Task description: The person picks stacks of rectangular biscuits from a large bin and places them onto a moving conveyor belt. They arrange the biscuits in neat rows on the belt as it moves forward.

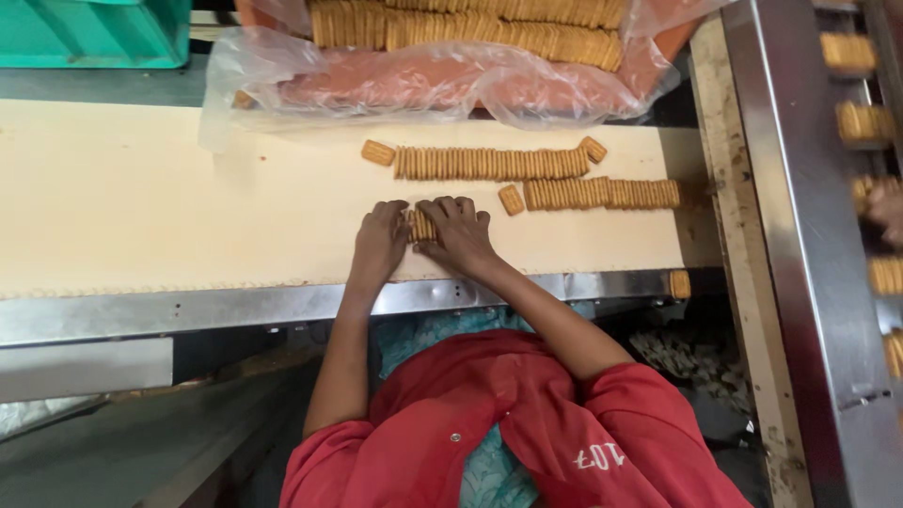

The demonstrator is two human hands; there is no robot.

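My left hand (381,237) and my right hand (459,230) rest close together on the cream belt (141,198). Between them they press a short stack of tan square biscuits (421,226), standing on edge. Only the stack's middle shows between the fingers. Beyond my hands lies a long row of biscuits on edge (489,163). A shorter row (602,194) lies to its right. Loose single biscuits lie flat at the rows' ends (378,152) (593,149) (511,199).
An orange crate lined with clear plastic (451,85), packed with biscuit rows, stands at the belt's far edge. A green crate (94,33) is at top left. Biscuit stacks (851,52) ride a steel channel on the right, near another person's hand (889,212). One biscuit (679,283) sits on the steel rim.
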